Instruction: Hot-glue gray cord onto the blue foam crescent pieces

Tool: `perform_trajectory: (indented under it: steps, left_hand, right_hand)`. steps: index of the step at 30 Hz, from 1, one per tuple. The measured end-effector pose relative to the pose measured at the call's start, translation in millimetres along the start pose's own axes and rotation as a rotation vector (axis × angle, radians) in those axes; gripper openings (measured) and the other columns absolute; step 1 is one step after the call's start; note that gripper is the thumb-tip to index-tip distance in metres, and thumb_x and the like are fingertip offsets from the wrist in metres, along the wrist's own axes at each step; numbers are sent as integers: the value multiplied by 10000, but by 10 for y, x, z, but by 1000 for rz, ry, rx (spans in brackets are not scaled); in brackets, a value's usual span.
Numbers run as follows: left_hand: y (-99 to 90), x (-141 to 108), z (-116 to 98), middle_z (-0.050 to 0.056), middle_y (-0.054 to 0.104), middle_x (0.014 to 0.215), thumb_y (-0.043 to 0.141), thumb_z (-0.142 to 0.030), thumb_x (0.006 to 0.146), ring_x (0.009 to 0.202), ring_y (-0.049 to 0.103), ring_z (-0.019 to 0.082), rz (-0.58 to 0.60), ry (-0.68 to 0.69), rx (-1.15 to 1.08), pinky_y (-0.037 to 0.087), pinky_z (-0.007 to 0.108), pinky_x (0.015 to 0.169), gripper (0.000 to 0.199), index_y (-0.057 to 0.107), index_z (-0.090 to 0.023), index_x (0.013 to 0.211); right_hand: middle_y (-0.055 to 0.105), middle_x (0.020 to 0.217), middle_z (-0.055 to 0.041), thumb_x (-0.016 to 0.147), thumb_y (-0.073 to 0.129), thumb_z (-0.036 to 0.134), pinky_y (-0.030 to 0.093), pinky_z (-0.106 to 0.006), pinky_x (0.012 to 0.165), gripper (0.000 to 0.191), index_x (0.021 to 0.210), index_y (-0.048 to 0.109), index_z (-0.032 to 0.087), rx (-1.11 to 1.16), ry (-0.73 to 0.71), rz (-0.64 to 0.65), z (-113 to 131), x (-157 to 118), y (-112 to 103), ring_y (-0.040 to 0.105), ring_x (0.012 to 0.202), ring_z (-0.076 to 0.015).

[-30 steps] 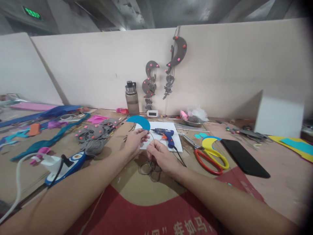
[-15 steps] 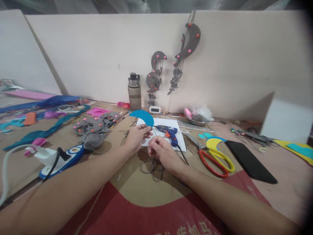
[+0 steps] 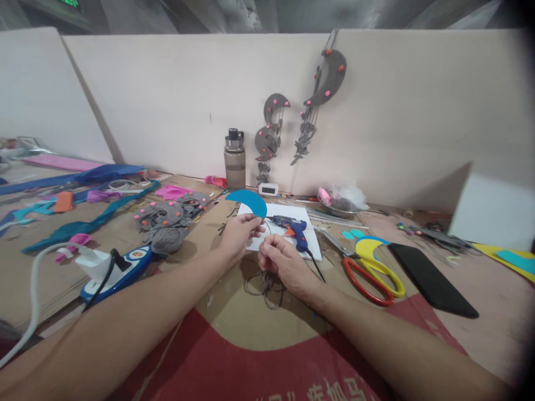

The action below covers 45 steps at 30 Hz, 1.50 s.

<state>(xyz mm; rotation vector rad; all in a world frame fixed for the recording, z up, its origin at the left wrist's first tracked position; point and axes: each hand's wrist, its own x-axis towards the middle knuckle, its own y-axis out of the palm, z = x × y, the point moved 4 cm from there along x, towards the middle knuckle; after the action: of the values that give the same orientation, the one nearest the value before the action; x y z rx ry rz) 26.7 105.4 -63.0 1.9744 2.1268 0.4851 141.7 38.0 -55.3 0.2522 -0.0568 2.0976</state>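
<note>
My left hand (image 3: 240, 236) pinches the lower tip of a blue crescent cutout (image 3: 249, 200) between thumb and fingers. Close by on the right, my right hand (image 3: 286, 264) has its fingers closed on grey yarn (image 3: 271, 301), whose loose loops hang below it onto the cardboard. A thin strand runs between the two hands. Just beyond them a blue glue gun (image 3: 296, 227) lies on a white sheet (image 3: 314, 252), its black cable trailing towards my right wrist. My fingers hide the crescent's pinched tip.
Right of the hands lie scissors (image 3: 368, 283) with red and yellow handles, a yellow crescent (image 3: 368, 248) and a black phone (image 3: 432, 280). At left are a power strip (image 3: 125, 275), a grey yarn ball (image 3: 166, 239) and grey crescents. A bottle (image 3: 235, 167) stands at the back.
The whole view has shifted slightly, so things appear a little further right and lower. Both hands keep their hold on the crescent and the yarn, hardly moving against the table.
</note>
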Motion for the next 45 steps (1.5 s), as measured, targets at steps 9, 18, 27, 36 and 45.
perform_trajectory:
  steps: [9,18,27,36,45]
  left_hand:
    - [35,-67,-93,12,627,766,750,-284,589,534,570,88,9,18,-60,375,180,409,309,542,-165,784]
    - [10,-31,-55,40,646,718,707,-264,648,510,564,71,-23,-9,-15,360,159,415,219,569,-139,762]
    - [9,-63,-64,-9,573,544,709,-333,632,380,439,39,-4,-45,64,209,155,340,241,596,-150,740]
    - [38,-90,-97,-2,602,671,716,-333,619,414,446,32,13,-13,31,257,164,350,254,594,-156,754]
    - [-22,-45,-66,13,611,775,720,-347,608,430,419,19,-2,-32,14,200,163,354,276,599,-158,769]
  right_hand:
    - [505,726,-4,894,371,287,349,-247,625,193,772,477,182,-949,-383,-215,544,-118,-50,437,665,-122]
    - [607,919,-167,829,449,502,412,-358,690,418,958,530,112,-1728,210,-408,395,87,-698,590,848,-289]
    - [657,839,-173,766,530,301,385,-293,567,272,954,555,105,-1433,333,-454,260,120,-879,629,729,-250]
    - [566,566,-38,713,476,268,343,-262,491,204,782,616,138,-981,194,-635,281,229,-1108,541,523,-167]
    - [487,715,27,659,520,277,507,-253,577,161,797,512,195,-6,-49,-702,169,237,-909,484,602,-93]
